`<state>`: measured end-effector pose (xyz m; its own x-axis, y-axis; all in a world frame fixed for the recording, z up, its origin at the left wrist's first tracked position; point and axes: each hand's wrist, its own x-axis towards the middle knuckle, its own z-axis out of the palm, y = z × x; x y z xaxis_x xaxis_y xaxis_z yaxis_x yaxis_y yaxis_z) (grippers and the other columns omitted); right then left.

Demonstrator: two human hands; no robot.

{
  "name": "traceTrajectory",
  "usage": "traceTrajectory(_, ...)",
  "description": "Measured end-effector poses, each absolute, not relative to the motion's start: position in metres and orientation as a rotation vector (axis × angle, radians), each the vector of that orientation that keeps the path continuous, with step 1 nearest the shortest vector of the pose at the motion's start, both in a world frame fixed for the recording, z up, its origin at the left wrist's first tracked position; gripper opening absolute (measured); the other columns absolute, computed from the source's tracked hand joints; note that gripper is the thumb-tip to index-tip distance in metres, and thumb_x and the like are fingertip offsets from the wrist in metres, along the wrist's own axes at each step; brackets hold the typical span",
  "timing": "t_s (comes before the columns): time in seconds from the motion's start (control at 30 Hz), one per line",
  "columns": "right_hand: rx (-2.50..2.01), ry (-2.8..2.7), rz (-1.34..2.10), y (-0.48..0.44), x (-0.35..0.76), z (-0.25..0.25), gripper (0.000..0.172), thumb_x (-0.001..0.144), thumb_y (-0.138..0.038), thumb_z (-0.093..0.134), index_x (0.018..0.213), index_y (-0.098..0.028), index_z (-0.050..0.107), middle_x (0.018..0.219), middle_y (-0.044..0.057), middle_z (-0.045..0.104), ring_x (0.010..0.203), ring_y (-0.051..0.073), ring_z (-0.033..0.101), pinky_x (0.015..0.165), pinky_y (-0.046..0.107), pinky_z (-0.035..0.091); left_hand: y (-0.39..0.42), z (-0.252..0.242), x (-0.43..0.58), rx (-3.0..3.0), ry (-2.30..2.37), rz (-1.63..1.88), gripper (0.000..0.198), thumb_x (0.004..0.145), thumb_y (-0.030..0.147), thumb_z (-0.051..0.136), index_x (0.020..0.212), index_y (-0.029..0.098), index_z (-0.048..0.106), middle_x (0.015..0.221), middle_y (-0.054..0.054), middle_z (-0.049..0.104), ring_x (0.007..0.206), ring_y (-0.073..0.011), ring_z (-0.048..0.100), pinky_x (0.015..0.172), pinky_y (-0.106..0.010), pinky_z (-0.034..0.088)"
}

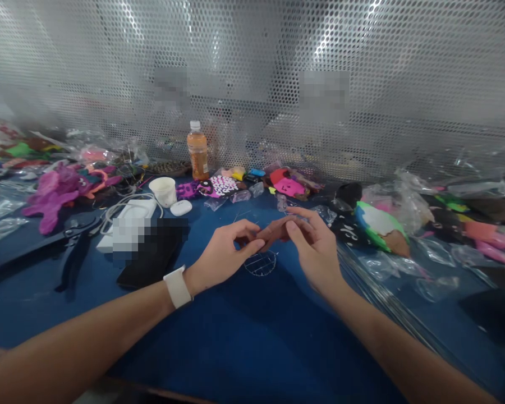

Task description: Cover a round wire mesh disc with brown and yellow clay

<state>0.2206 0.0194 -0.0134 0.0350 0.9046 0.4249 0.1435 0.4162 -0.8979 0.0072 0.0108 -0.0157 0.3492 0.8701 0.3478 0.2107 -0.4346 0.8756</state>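
Observation:
A thin, flat strip of brown modelling clay (273,233) stretches between my two hands above the blue table. My left hand (229,247) pinches its left end between thumb and fingers, and a white band circles that wrist. On the other end, the thumb and fingers of my right hand (317,247) are closed. Just below the clay lies a small round wire frame (261,264) with crossing wires, its upper part hidden by the clay and fingers.
Left of my hands are a black pouch (155,252), a white box (130,224) with a cable, cutters (73,241) and a white cup (163,192). Behind stands a drink bottle (198,151). Long wires (379,292) and a green-edged clay piece (381,227) lie right, among plastic bags.

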Motion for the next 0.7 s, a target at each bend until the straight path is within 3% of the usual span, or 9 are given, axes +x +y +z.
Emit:
traceTrajectory(0.13,-0.997,-1.665,0.610,0.012,0.221,-0.015,0.028,0.105,-0.037,0.061,0.130,-0.030,0.071,0.117,0.005,0.080,0.105,0.023,0.076,0.099,0.048,0.061,0.008,-0.014,0.008,1.858,0.996,1.090,0.022,0.105,0.037,0.062,0.114,0.020,0.073,0.103,-0.004,0.077,0.090,-0.0168,0.071,0.079,-0.029,0.054)
traceTrajectory(0.27,-0.921,-1.907,0.442,0.004,0.219,-0.013,0.033,0.108,-0.032,0.055,0.138,-0.034,0.070,0.136,0.003,0.075,0.127,0.026,0.070,0.111,0.052,0.056,0.005,-0.010,0.010,1.805,0.950,1.093,0.027,0.107,0.035,0.057,0.094,0.017,0.072,0.085,-0.003,0.072,0.076,-0.0150,0.065,0.074,-0.029,0.052)
traceTrajectory(0.37,-0.827,-2.030,0.380,0.002,0.219,-0.014,0.044,0.109,-0.026,0.049,0.150,-0.038,0.059,0.151,-0.001,0.065,0.140,0.026,0.061,0.119,0.055,0.051,0.003,-0.008,0.013,1.740,0.847,1.143,0.028,0.108,0.031,0.053,0.090,0.016,0.067,0.083,-0.003,0.067,0.076,-0.0143,0.061,0.075,-0.028,0.052)
traceTrajectory(0.47,-0.861,-2.044,0.344,0.000,0.219,-0.014,0.051,0.109,-0.024,0.048,0.157,-0.043,0.050,0.156,-0.004,0.060,0.143,0.026,0.059,0.121,0.054,0.050,0.001,-0.005,0.015,1.698,0.762,1.168,0.028,0.110,0.030,0.048,0.091,0.017,0.064,0.085,-0.003,0.063,0.079,-0.0141,0.059,0.079,-0.029,0.053)
traceTrajectory(0.63,-0.936,-1.951,0.396,-0.002,0.215,-0.013,0.041,0.105,-0.026,0.062,0.143,-0.042,0.065,0.146,-0.001,0.069,0.134,0.027,0.066,0.116,0.054,0.054,0.000,-0.004,0.015,1.668,0.762,1.160,0.036,0.112,0.032,0.041,0.087,0.017,0.062,0.086,-0.004,0.064,0.082,-0.0151,0.061,0.083,-0.030,0.055)
traceTrajectory(0.7,-0.914,-1.883,0.441,-0.001,0.213,-0.014,0.050,0.100,-0.026,0.069,0.147,-0.040,0.060,0.147,0.002,0.067,0.133,0.027,0.066,0.113,0.053,0.056,0.000,-0.005,0.013,1.662,0.742,1.158,0.033,0.112,0.033,0.043,0.093,0.017,0.064,0.096,-0.006,0.069,0.090,-0.0166,0.066,0.088,-0.031,0.056)
